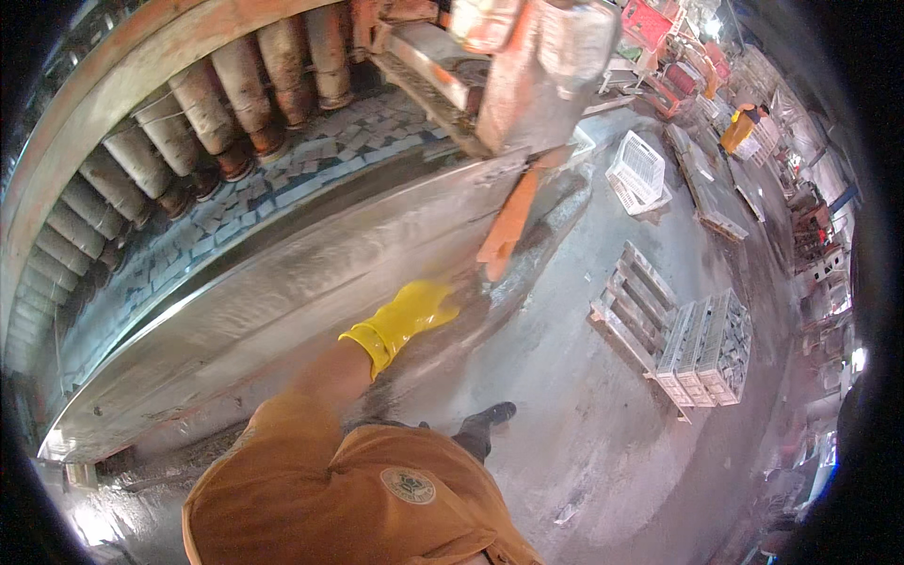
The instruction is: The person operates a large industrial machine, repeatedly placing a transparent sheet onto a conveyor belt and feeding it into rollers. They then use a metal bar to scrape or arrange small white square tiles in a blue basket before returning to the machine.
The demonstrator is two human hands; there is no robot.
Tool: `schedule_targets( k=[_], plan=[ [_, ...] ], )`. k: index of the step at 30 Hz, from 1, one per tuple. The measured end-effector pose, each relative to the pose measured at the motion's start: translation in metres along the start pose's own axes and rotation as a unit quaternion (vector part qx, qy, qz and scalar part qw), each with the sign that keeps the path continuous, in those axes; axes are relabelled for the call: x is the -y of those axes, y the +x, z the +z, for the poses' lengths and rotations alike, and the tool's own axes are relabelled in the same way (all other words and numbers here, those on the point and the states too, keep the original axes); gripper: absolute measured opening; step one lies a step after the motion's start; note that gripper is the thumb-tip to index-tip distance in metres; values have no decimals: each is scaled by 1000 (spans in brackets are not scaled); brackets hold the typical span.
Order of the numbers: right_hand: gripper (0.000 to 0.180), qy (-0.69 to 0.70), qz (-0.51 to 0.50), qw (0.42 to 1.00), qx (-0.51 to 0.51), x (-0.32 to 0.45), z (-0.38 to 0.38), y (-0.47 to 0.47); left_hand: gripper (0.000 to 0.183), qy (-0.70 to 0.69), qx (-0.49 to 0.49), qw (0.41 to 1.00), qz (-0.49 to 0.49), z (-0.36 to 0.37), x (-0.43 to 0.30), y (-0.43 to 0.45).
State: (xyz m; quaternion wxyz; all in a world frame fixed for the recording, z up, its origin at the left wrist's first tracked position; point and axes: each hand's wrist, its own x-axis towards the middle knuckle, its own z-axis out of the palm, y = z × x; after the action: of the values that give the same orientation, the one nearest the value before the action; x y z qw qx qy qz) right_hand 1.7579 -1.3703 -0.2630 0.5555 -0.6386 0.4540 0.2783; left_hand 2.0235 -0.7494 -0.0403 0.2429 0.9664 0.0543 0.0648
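My left hand (pixel 406 321) wears a wet yellow rubber glove and reaches out past the orange-brown shirt (pixel 339 508). Motion blurs its fingers, which look apart, with nothing visible in them. Just beyond the hand runs the long metal side panel (pixel 304 268) of a machine; whether the glove touches it I cannot tell. An orange flap or strip (pixel 512 222) hangs past the fingertips. Behind the panel, flat stone pieces (pixel 282 173) lie on a wet blue conveyor bed, beneath a row of worn cylinders (pixel 201 102). My right hand is out of view.
On the wet floor (pixel 565 424), a wooden pallet (pixel 639 296) stands beside several white plastic crates (pixel 706 349) filled with pieces. Two more white crates (pixel 639 169) lie farther off. Long slabs or boards (pixel 706 187) stretch beyond them. A person (pixel 741 127) in yellow works in the distance.
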Motion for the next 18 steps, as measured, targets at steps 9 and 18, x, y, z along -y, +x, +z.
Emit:
schedule_targets(
  k=[9,18],
  plan=[
    [25,108,-38,993,-27,201,-103,131,59,34,386,842,-377,154,-2,-124],
    [44,-46,-138,989,-14,446,-86,234,61,70,352,854,-376,193,-11,21]
  ],
)
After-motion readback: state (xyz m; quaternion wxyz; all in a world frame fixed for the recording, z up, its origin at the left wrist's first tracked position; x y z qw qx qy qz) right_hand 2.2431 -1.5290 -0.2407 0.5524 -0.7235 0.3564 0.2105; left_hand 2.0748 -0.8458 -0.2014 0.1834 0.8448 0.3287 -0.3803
